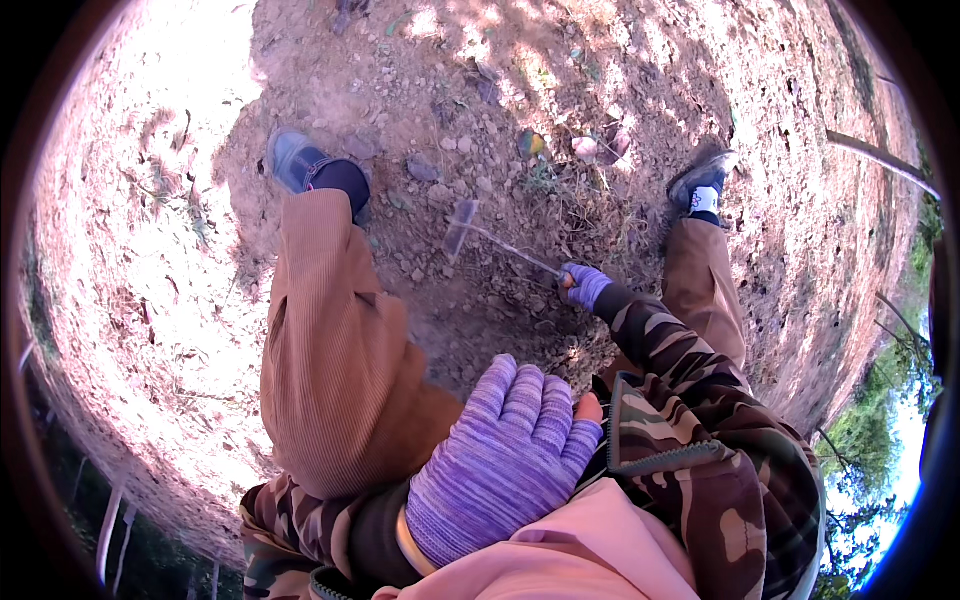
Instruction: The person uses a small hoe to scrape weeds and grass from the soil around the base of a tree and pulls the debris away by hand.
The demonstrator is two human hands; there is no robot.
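My right hand, in a purple knitted glove, grips the end of a small hand hoe. Its thin shaft runs up and left to a flat, blurred blade at the soil between my feet. Close to the camera, my left hand lies palm down in front of my body, in a matching purple glove. Its fingers lie side by side, and the palm is hidden. An orange patch shows at its right edge; whether this is a bare fingertip is unclear.
Dry, crumbly soil with small stones surrounds me. Dry grass and fallen leaves lie between my left shoe and right shoe. A stick lies at right; thin trunks stand at lower left.
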